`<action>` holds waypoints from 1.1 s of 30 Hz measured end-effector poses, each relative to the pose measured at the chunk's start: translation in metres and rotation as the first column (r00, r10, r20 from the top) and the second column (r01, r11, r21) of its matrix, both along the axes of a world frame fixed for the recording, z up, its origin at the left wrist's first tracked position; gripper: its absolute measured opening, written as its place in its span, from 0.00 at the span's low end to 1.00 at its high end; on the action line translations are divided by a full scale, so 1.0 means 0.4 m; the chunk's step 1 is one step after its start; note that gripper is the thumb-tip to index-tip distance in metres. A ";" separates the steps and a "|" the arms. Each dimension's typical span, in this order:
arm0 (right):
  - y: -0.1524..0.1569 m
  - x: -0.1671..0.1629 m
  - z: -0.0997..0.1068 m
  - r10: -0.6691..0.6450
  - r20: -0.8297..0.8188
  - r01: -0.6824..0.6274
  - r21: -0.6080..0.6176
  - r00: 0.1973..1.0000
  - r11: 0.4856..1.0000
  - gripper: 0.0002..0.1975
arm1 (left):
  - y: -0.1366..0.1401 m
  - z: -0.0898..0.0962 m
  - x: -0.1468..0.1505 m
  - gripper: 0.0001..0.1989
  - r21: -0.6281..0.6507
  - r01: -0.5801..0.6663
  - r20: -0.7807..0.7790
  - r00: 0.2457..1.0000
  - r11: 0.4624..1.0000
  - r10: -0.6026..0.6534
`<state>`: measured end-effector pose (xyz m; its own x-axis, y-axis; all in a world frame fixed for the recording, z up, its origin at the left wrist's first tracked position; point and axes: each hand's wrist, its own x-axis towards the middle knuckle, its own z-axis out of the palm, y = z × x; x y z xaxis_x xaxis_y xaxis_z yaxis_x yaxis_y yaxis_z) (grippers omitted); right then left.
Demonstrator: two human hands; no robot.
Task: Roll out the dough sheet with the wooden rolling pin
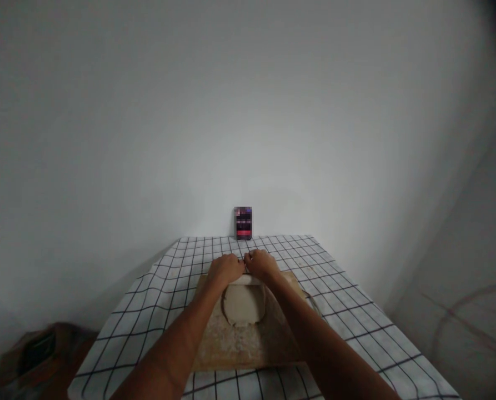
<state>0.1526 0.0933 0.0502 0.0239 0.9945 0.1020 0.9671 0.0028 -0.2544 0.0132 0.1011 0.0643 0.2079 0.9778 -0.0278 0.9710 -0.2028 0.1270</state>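
Observation:
A flattened, pale slab of dough or clay [243, 305] with a rough near edge lies on a wooden board [248, 350]. Across its far edge runs a pale rolling pin [244, 280], partly hidden by my hands and wrists. My left hand [228, 268] is closed over the pin's left part, knuckles up. Close beside it, my right hand [261, 262] curls over the right part. Both forearms reach forward on either side of the slab. The fingertips are mostly hidden.
The board rests on a table with a white, black-checked cloth [148, 311]. A phone-like dark rectangle [243, 223], its screen blurred, leans against the wall at the back. A thin cord-like loop [314, 303] lies right of the board. An open cardboard box [37, 353] stands at lower left.

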 end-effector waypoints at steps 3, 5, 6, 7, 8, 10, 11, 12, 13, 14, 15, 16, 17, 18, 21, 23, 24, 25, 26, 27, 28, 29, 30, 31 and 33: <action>0.031 0.002 -0.002 0.013 0.007 -0.013 0.011 1.000 1.000 0.24 | 0.037 -0.005 -0.001 0.25 -0.044 -0.025 0.009 1.000 0.999 0.025; 0.051 0.003 -0.005 0.011 0.014 -0.011 0.015 1.000 1.000 0.23 | 0.056 -0.009 -0.002 0.26 -0.062 -0.033 0.010 0.999 0.998 0.033; 0.060 0.003 -0.007 0.008 0.017 -0.008 0.016 1.000 1.000 0.23 | 0.064 -0.012 -0.002 0.26 -0.067 -0.038 0.010 0.999 0.997 0.039; 0.069 0.004 -0.010 0.008 0.020 -0.008 0.018 1.000 1.000 0.23 | 0.071 -0.015 -0.002 0.27 -0.070 -0.043 0.009 0.999 0.997 0.043; 0.076 0.004 -0.013 0.010 0.023 -0.010 0.020 1.000 1.000 0.23 | 0.077 -0.018 -0.002 0.27 -0.071 -0.047 0.007 0.999 0.996 0.047; 0.089 0.006 -0.020 0.017 0.026 -0.018 0.018 1.000 1.000 0.23 | 0.088 -0.025 -0.002 0.26 -0.074 -0.052 0.004 0.999 0.996 0.053; 0.094 0.007 -0.024 0.021 0.026 -0.021 0.015 0.999 1.000 0.22 | 0.092 -0.027 -0.002 0.26 -0.076 -0.052 0.004 0.999 0.996 0.052; 0.098 0.007 -0.026 0.024 0.025 -0.024 0.010 0.999 1.000 0.22 | 0.096 -0.030 -0.002 0.26 -0.078 -0.051 0.004 0.999 0.996 0.052; 0.101 0.008 -0.029 0.025 0.024 -0.025 0.005 0.999 1.000 0.21 | 0.099 -0.031 -0.002 0.25 -0.080 -0.050 0.005 0.999 0.996 0.050; 0.101 0.009 -0.030 0.027 0.023 -0.027 0.000 0.999 1.000 0.21 | 0.101 -0.032 -0.002 0.25 -0.082 -0.047 0.006 0.999 0.996 0.048; 0.101 0.010 -0.031 0.029 0.022 -0.029 -0.004 0.999 1.000 0.21 | 0.101 -0.032 -0.002 0.25 -0.084 -0.044 0.008 0.999 0.995 0.045; 0.099 0.010 -0.032 0.031 0.021 -0.030 -0.006 0.999 1.000 0.21 | 0.101 -0.031 -0.003 0.25 -0.087 -0.040 0.009 0.999 0.995 0.040; 0.095 0.011 -0.032 0.033 0.019 -0.033 -0.008 0.999 0.999 0.21 | 0.098 -0.028 -0.003 0.25 -0.090 -0.035 0.010 0.999 0.995 0.036; 0.090 0.012 -0.032 0.034 0.016 -0.033 -0.010 0.999 0.999 0.21 | 0.095 -0.026 -0.003 0.25 -0.092 -0.029 0.011 0.999 0.995 0.030; 0.068 0.013 -0.032 0.026 0.004 -0.026 -0.021 1.000 0.999 0.21 | 0.075 -0.014 -0.002 0.24 -0.093 -0.019 0.010 1.000 0.995 0.020; 0.050 0.013 -0.032 0.017 -0.003 -0.017 -0.028 1.000 0.999 0.21 | 0.056 -0.005 -0.003 0.24 -0.091 -0.022 0.009 1.000 0.996 0.022; 0.040 0.012 -0.032 0.013 -0.004 -0.014 -0.028 1.000 1.000 0.22 | 0.044 0.000 -0.003 0.23 -0.089 -0.022 0.010 1.000 0.996 0.023; 0.028 0.011 -0.032 0.010 -0.003 -0.010 -0.026 1.000 1.000 0.22 | 0.031 0.004 -0.004 0.23 -0.085 -0.020 0.012 1.000 0.996 0.021; 0.015 0.009 -0.031 0.007 0.000 -0.007 -0.022 1.000 1.000 0.22 | 0.017 0.009 -0.005 0.23 -0.080 -0.016 0.015 1.000 0.997 0.017; 0.001 0.006 -0.030 0.002 0.007 -0.002 -0.017 1.000 1.000 0.23 | 0.001 0.013 -0.007 0.22 -0.073 -0.011 0.018 1.000 0.997 0.012; -0.015 0.003 -0.028 -0.002 0.015 0.002 -0.012 1.000 1.000 0.23 | -0.016 0.017 -0.008 0.22 -0.064 -0.007 0.019 1.000 0.998 0.008; -0.033 0.000 -0.027 -0.004 0.027 0.004 -0.006 1.000 1.000 0.23 | -0.034 0.020 -0.010 0.21 -0.052 -0.004 0.019 1.000 0.999 0.005; -0.052 -0.003 -0.026 -0.003 0.040 0.003 0.002 0.999 1.000 0.23 | -0.052 0.022 -0.011 0.21 -0.035 -0.002 0.019 1.000 0.999 0.003; -0.072 -0.007 -0.024 0.003 0.055 -0.004 0.012 0.998 1.000 0.23 | -0.072 0.024 -0.013 0.22 -0.012 -0.001 0.017 1.000 1.000 0.002; -0.114 -0.014 -0.022 0.032 0.091 -0.036 0.045 0.995 0.998 0.22 | -0.111 0.024 -0.018 0.23 0.046 0.002 0.011 1.000 0.999 -0.002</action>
